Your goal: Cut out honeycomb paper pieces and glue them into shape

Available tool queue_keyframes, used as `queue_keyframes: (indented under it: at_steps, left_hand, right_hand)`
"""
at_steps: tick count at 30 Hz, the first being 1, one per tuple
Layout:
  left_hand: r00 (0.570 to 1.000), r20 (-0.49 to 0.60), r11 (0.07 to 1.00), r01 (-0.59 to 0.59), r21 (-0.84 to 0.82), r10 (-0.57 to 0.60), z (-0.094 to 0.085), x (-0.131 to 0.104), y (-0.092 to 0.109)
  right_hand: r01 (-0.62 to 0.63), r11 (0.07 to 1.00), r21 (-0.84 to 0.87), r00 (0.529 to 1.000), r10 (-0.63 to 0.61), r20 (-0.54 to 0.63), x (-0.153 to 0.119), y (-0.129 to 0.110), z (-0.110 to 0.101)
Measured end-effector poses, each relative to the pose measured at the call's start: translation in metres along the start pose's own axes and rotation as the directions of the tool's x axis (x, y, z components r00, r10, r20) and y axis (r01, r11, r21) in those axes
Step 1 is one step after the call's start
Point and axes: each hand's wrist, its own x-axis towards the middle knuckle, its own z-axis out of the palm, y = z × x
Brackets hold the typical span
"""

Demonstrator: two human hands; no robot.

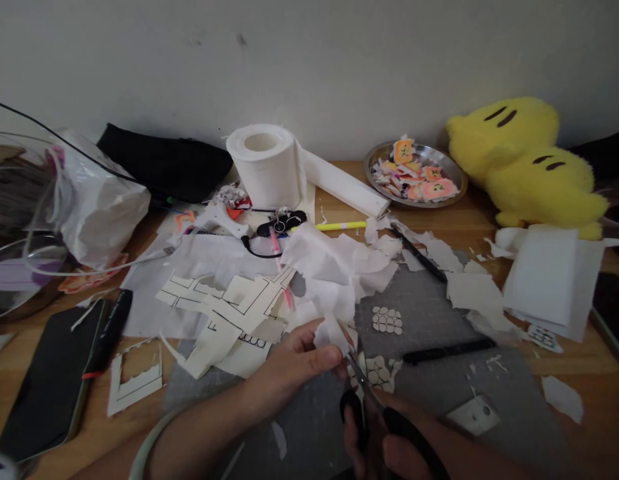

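Observation:
My left hand (309, 357) pinches a small white paper piece (332, 335) between thumb and fingers, above the grey mat (309, 427). My right hand (379, 447) is wrapped round the black handles of the scissors (362, 380), whose blades point up and left to the paper's lower right edge. Just right of the blades lies a paper piece with drawn round shapes (382, 373). Another cutout of rounded shapes (387, 320) rests farther back on the mat. Cream paper scraps with black lines (239, 307) lie left of my left hand.
Behind stand a white paper roll (264, 167), a metal plate of colourful scraps (414, 173) and yellow plush toys (534, 160). A black pen (449, 350) lies right; a phone (49, 380) and box cutter (109, 330) lie left. Folded white paper (544, 273) is at right.

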Motion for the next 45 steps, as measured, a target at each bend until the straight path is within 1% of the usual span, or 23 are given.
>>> queue_keyframes:
  at_steps: [3, 5, 8, 13, 14, 17, 19, 24, 27, 30, 36, 39, 40, 42, 45]
  left_hand:
    - [1.0, -0.005, 1.0, 0.013, -0.006, -0.013, 0.001, 0.001, -0.001]
    - [0.999, -0.03, 1.0, 0.026, -0.008, -0.026, 0.002, 0.001, -0.001]
    - [0.998, -0.049, 0.998, 0.049, -0.03, -0.05, 0.003, 0.001, 0.001]
    - [0.995, -0.059, 0.995, 0.082, -0.05, -0.085, 0.002, 0.001, 0.003]
    - [0.995, -0.054, 0.995, 0.084, -0.056, -0.087, 0.002, 0.001, 0.003]
    - [0.996, -0.044, 0.995, 0.074, -0.063, -0.077, 0.001, 0.001, 0.002]
    - [0.998, -0.034, 0.995, 0.057, -0.08, -0.06, 0.001, 0.001, 0.002]
    - [1.0, -0.002, 0.992, 0.006, -0.123, -0.006, 0.001, 0.0, 0.0]
    - [1.0, -0.009, 0.994, -0.013, -0.11, 0.012, 0.001, 0.0, 0.0]
    - [1.0, -0.021, 0.994, -0.001, -0.107, -0.002, 0.002, 0.001, 0.001]
    - [0.999, -0.038, 0.995, 0.029, -0.094, -0.033, 0.003, 0.001, 0.001]
    - [0.998, -0.063, 0.995, 0.017, -0.102, -0.024, 0.003, 0.001, 0.0]
    - [0.997, -0.069, 0.995, 0.014, -0.1, -0.021, 0.003, 0.001, 0.0]
    - [0.997, -0.068, 0.996, 0.015, -0.085, -0.021, 0.003, 0.001, 0.0]
    - [0.998, -0.051, 0.998, 0.037, -0.053, -0.04, 0.003, 0.001, 0.0]
  right_hand:
    - [0.012, 0.998, -0.054, 1.0, -0.012, -0.003, 0.001, -0.002, 0.0]
    - [0.007, 0.999, -0.038, 1.0, -0.007, -0.005, 0.001, 0.0, 0.0]
    - [-0.035, 0.999, -0.029, 0.999, 0.035, -0.022, 0.0, 0.002, 0.001]
    - [-0.06, 0.987, -0.151, 0.997, 0.052, -0.059, -0.003, -0.007, 0.001]
    - [-0.053, 0.987, -0.151, 0.997, 0.044, -0.058, -0.002, -0.008, 0.001]
    - [0.003, 0.996, -0.093, 1.0, -0.003, 0.001, 0.001, -0.005, -0.001]
    - [0.019, 0.999, -0.047, 0.999, -0.017, 0.04, 0.002, -0.001, -0.002]
    - [-0.01, 1.0, 0.009, 1.0, 0.01, -0.009, 0.003, 0.002, 0.0]
    - [-0.01, 1.0, -0.03, 1.0, 0.009, -0.019, 0.003, 0.0, 0.001]
    - [-0.019, 0.999, -0.036, 1.0, 0.018, -0.021, 0.002, 0.0, 0.002]
    - [-0.035, 0.998, 0.048, 0.999, 0.037, -0.036, 0.005, 0.013, 0.002]
    - [-0.024, 0.994, 0.109, 1.0, 0.025, -0.007, 0.006, 0.015, 0.0]
    - [-0.015, 0.994, 0.111, 1.0, 0.017, -0.01, 0.005, 0.014, 0.0]
    - [-0.015, 0.998, 0.054, 1.0, 0.017, -0.023, 0.004, 0.01, -0.001]
    - [-0.047, 0.999, -0.012, 0.998, 0.046, -0.033, 0.003, 0.003, 0.0]
